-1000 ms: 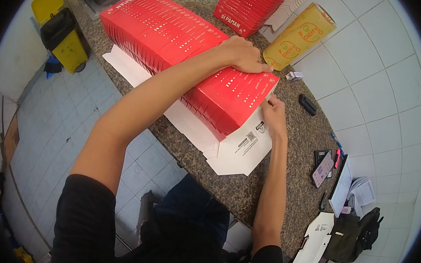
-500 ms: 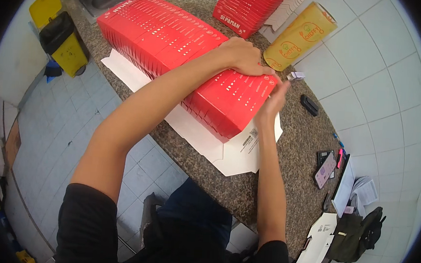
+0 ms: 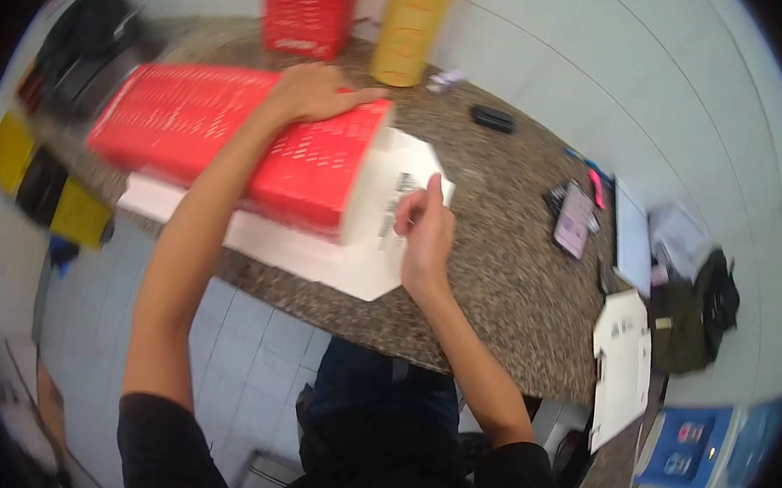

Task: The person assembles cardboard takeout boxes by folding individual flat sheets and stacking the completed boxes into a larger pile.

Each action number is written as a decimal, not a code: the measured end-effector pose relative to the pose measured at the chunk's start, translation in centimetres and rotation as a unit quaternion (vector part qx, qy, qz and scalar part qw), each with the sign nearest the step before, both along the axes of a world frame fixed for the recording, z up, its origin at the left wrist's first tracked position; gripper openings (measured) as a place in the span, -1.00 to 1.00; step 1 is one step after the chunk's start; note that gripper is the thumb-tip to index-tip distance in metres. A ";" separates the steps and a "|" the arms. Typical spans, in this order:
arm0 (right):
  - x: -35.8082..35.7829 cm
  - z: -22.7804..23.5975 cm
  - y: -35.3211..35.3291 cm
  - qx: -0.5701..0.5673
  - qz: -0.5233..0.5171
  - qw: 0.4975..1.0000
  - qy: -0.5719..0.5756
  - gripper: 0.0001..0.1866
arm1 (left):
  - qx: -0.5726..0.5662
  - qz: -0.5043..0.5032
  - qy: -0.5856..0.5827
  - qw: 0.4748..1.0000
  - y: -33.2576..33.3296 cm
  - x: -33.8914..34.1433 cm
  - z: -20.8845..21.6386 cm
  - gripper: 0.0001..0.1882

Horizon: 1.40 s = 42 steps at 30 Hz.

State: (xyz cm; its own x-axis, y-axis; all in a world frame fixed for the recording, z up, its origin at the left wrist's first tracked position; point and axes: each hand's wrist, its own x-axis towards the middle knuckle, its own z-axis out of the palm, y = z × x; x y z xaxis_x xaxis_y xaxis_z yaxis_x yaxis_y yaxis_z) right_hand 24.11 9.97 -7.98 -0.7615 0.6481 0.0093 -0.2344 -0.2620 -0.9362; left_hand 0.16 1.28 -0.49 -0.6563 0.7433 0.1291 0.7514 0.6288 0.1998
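Observation:
A long stack of nested red cardboard boxes (image 3: 192,112) lies on its side on the counter, with pale print along it. My left hand (image 3: 313,93) grips the stack near its right end, fingers over the far edge and thumb stretched to the right. Beneath the stack is a flat white cardboard piece (image 3: 376,261) with dark print at its right part. Over that printed part hovers my right hand (image 3: 429,247), apart from the stack, with thumb and fingers parted and nothing seen in it. The picture is slightly blurred.
At the back stand another red box stack (image 3: 307,11) and a yellow roll (image 3: 412,28). A black object (image 3: 492,118), a phone (image 3: 574,221) and a white cardboard piece (image 3: 623,360) lie to the right. A sink (image 3: 94,78) is at the far left of the granite counter (image 3: 506,288).
My right hand has come off the stack's right end and moved toward me. The left hand stays on the stack. My view has swung to the right.

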 end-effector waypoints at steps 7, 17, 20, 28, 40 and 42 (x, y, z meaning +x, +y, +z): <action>28.1 1.0 13.0 0.621 -0.325 0.636 -0.322 -0.78 | 0.000 0.007 -0.010 1.000 -0.4 0.5 0.5 -0.19; 48.1 0.4 15.6 0.580 -0.284 0.567 -0.511 -0.73 | 0.047 -0.023 -0.034 0.998 1.5 1.5 0.3 -0.29; 46.9 2.3 15.2 0.511 -0.347 0.610 -0.495 -0.73 | 0.084 -0.033 0.060 0.994 1.0 1.5 1.3 -0.33; 50.0 3.8 19.7 0.278 -0.383 0.781 -0.407 -0.76 | 0.223 -0.276 0.278 0.893 2.8 19.3 1.0 -0.65; 46.2 7.1 16.2 0.545 -0.486 0.529 -0.433 -0.81 | 0.289 -0.536 0.047 0.792 8.6 45.1 -0.7 -0.52; 44.9 7.9 13.1 0.637 -0.448 0.485 -0.398 -0.87 | 0.313 -0.532 0.074 0.783 10.2 47.0 0.8 -0.46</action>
State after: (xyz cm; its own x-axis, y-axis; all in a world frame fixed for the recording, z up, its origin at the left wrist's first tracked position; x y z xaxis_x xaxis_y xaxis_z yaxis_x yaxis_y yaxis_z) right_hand 68.99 23.11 -0.05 -0.2707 0.5762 0.7712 0.8481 0.5218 -0.0922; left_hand 47.11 11.51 0.29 0.3487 0.6198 0.7030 0.8269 -0.5565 0.0804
